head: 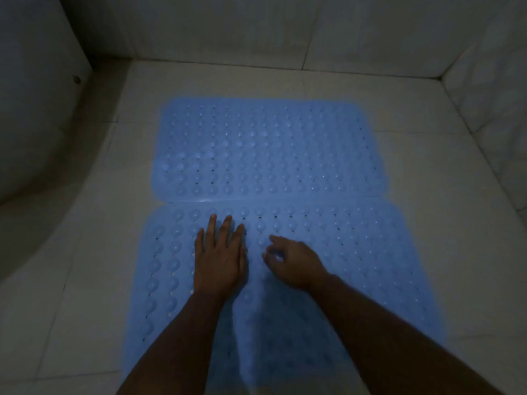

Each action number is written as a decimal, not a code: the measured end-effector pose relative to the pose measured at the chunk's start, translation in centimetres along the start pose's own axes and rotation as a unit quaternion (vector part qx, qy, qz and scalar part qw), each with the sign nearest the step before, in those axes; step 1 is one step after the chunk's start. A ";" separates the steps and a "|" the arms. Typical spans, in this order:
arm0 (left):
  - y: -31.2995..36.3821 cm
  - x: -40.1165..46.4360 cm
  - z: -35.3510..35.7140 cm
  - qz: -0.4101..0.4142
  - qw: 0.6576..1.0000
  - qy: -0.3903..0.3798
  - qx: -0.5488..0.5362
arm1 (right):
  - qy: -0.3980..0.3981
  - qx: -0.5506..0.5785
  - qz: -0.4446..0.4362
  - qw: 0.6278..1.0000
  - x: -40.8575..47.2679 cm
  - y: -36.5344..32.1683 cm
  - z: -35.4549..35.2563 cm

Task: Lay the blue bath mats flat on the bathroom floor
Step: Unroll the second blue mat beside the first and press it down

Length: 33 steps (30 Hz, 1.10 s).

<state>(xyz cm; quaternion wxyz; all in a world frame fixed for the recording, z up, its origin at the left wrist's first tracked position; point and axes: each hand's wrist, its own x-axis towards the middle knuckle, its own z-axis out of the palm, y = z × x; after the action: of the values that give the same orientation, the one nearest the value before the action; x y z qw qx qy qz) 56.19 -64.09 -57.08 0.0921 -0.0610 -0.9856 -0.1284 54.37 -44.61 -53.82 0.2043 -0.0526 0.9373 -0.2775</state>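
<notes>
Left hand (219, 260) flat, fingers straight, on near mat (356, 266); right hand (293, 263) loosely curled, gripping nothing; risk: sideways pressure sliding mat over far mat (268, 149) at 12 o'clock.

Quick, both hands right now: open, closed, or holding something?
Left hand: open, fingers straight, flat on the near mat.
Right hand: fingers loosely curled over the same mat, holding nothing; open.

A white curved fixture (34, 115) blocks the left side and tiled walls (370, 32) close far and right.
</notes>
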 end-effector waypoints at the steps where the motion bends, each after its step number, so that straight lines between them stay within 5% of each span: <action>1: 0.4 -0.1 0.0 0.001 1.000 0.001 -0.005 | -0.003 0.036 0.019 0.999 0.9 0.1 -2.0; 6: 4.2 -0.9 0.6 0.035 0.999 -0.026 -0.023 | 0.097 0.051 0.016 0.994 2.7 1.6 -8.0; 16: 11.3 -2.7 4.9 0.144 0.973 -0.182 -0.007 | 0.148 -0.021 -0.031 0.988 1.7 5.4 -7.6; 26: 11.6 -2.7 4.2 0.163 0.969 -0.187 -0.006 | 0.239 -0.004 -0.017 0.971 3.3 8.9 -7.8; 33: 11.0 2.7 2.3 0.198 0.974 -0.109 -0.002 | 0.155 -0.003 0.018 0.988 2.5 8.4 -9.1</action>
<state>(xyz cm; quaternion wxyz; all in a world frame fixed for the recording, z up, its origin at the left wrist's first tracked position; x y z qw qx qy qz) 54.73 -52.69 -56.08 0.0078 -0.2692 -0.9576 -0.1021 48.49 -33.58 -52.31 0.0616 0.0074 0.9592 -0.2757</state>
